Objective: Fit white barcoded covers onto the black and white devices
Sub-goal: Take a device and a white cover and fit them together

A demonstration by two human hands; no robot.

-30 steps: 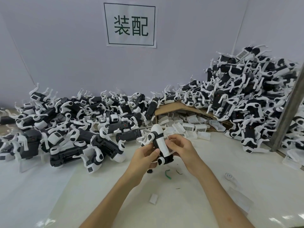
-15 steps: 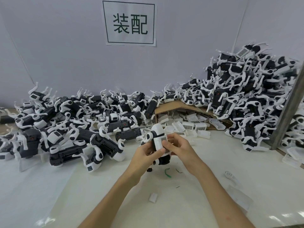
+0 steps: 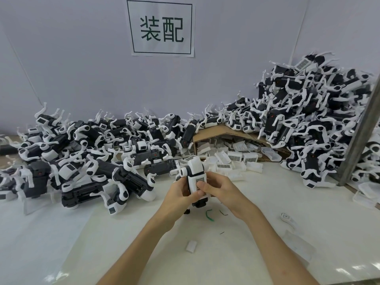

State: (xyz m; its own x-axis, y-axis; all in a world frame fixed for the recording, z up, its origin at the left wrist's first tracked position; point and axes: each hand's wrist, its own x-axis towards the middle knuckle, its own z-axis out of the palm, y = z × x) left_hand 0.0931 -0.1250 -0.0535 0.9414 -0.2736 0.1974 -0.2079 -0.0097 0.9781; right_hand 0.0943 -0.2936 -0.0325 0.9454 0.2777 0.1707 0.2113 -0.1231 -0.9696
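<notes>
Both hands are up just above the bench [image 3: 123, 243], front and centre, holding one black and white device [image 3: 190, 171] more or less upright. The left hand [image 3: 178, 194] grips it from the left side, with the thumb coming round onto the front. The right hand [image 3: 224, 192] has its fingers [image 3: 221, 183] curled round the right side, and its thumb presses on the white barcoded cover [image 3: 198, 183], which lies flat on the device's front face. Can't tell whether it's fully clicked in, as the thumbs hide its lower edge.

Behind the hands there's a cardboard box [image 3: 222, 133] lying open towards the camera, with loose covers [image 3: 232, 158] spilling out of it onto the bench. There's a low heap of devices [image 3: 92, 161] to the left of the box and a much taller heap [image 3: 308, 120] stacked against the wall on the right.

Near the hands are a bit of green wire [image 3: 209, 215] and a small white piece [image 3: 191, 246] closer to the camera. There's a paper sign [image 3: 161, 27] on the wall and a grey metal post [image 3: 362, 136] leaning at the right edge.
</notes>
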